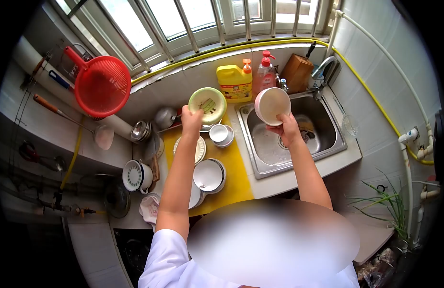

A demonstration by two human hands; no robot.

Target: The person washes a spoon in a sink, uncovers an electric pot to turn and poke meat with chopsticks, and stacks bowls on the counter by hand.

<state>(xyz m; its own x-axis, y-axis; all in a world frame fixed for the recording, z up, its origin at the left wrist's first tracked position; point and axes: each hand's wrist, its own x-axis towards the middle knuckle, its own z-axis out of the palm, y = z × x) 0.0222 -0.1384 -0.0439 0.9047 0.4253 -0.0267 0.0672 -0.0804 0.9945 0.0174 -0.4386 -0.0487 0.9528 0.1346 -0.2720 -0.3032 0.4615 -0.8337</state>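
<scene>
My left hand [192, 119] grips the near-left edge of a light-green bowl [218, 114], its inside turned up towards me. Dark green shapes show in its middle; I cannot tell whether they are print or food. Above the left side of the metal sink [258, 171], my right hand [288, 130] holds a white bowl with a pinkish outside [273, 105], tilted so its inside faces me. My thumb lies over its rim and the other fingers are mostly hidden behind it. Something brownish [307, 127] lies in the sink, too small to name.
Stacked white bowls [208, 175], a small white cup [218, 133] and a plate [201, 150] stand on the yellow mat [237, 175]. Behind are a yellow jug [234, 84], a pump bottle [265, 79], a knife block [297, 73] and the faucet [322, 72]. A red colander [103, 86] hangs left.
</scene>
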